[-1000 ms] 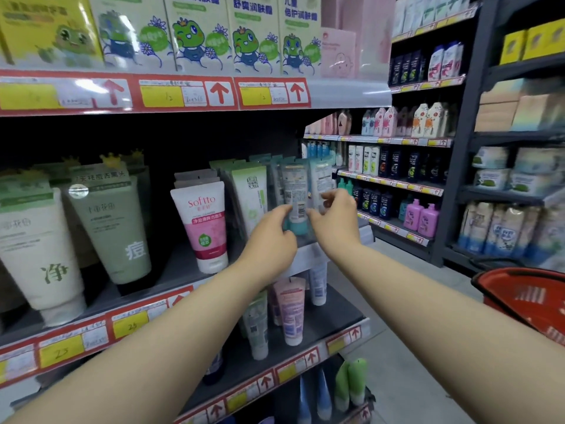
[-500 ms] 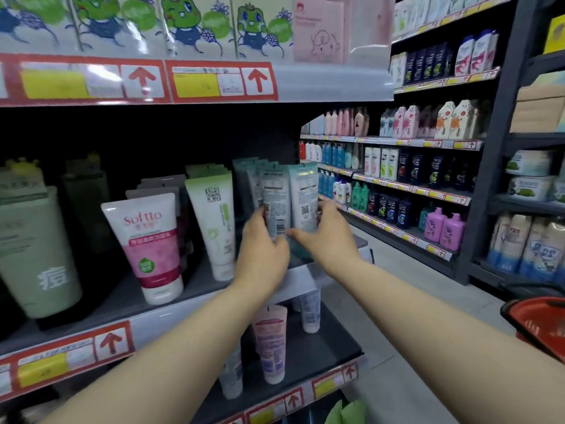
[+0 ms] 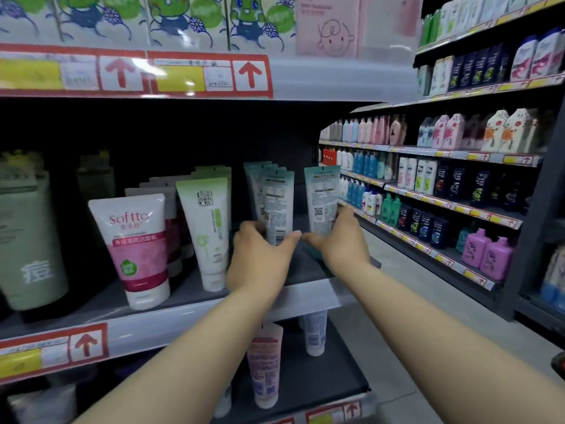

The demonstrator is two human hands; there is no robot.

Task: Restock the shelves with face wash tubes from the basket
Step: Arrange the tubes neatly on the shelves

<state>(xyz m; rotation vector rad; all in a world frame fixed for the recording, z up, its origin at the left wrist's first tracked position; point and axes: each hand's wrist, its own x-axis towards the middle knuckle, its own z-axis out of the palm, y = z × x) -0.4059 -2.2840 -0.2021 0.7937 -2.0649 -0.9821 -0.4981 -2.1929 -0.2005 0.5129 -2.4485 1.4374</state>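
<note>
Teal-topped face wash tubes stand cap-down near the right end of the middle shelf (image 3: 189,313). My left hand (image 3: 260,258) grips the bottom of the front tube of a row of tubes (image 3: 276,206). My right hand (image 3: 339,240) holds the lower part of a single teal-topped tube (image 3: 322,197), which stands apart to the right of that row. A dark gap separates the two. The caps are hidden behind my fingers.
Left of my hands stand a green-white tube (image 3: 208,228), a pink Softto tube (image 3: 134,246) and a large green tube (image 3: 27,243). More tubes (image 3: 264,368) sit on the shelf below. Across the aisle are bottle shelves (image 3: 443,206). The red basket's edge (image 3: 559,364) shows far right.
My right hand has drawn one teal-topped tube to the right, away from the row that my left hand holds. The view has shifted to the right, and the basket has nearly left the frame.
</note>
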